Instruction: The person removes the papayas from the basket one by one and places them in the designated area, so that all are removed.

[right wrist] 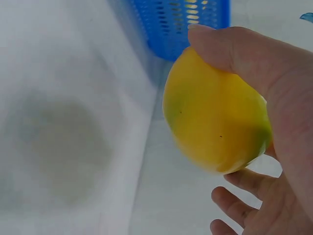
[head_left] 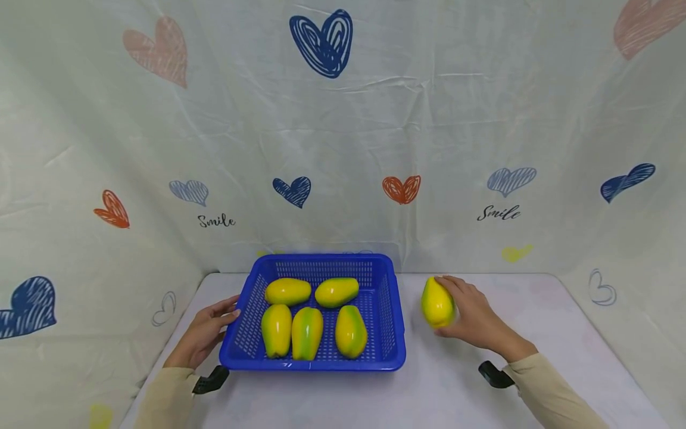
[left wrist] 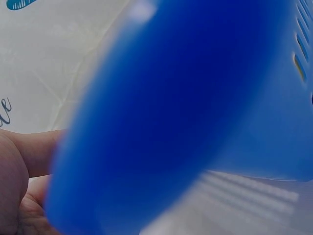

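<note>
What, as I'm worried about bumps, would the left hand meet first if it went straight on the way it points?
Most likely the blue basket, at its left side: the left hand is right at that rim, apparently touching, though exact contact is hard to judge.

A pale cloth (head_left: 364, 131) hangs at the back. A big blue heart (head_left: 322, 47) is on it at the top middle of the frame, and a pink heart (head_left: 161, 53) is at the upper left. A red heart (head_left: 393, 189) is just right of the middle. A white table (head_left: 439, 393) is at the bottom.
</note>
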A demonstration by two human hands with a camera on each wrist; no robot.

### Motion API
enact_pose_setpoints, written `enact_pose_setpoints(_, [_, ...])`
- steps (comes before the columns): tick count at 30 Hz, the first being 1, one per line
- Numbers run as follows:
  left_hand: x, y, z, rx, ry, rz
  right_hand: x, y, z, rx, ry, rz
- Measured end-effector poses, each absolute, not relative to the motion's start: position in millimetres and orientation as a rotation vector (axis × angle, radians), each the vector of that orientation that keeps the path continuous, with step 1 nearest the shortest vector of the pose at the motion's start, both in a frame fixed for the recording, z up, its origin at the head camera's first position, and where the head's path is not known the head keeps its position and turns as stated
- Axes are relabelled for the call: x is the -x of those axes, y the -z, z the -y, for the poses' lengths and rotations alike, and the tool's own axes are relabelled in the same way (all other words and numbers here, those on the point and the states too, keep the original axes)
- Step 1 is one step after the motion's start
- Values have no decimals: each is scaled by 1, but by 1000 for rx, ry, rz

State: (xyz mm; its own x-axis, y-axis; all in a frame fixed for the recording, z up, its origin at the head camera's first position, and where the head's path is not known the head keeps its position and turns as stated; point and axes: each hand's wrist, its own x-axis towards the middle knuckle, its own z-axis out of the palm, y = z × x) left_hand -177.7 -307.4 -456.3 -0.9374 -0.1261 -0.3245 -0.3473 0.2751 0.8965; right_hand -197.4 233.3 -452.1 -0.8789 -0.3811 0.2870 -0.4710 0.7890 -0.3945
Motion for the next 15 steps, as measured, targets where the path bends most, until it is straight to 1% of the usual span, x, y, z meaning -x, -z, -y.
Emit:
enact_pose_setpoints(9, [180,456,306,485,-1739,-2322,202,477,-247,-611,-682,2839])
enact_pose_setpoints(15, [180,456,306,499,-1737,-2326,206,486,-250,-594,-686,2877])
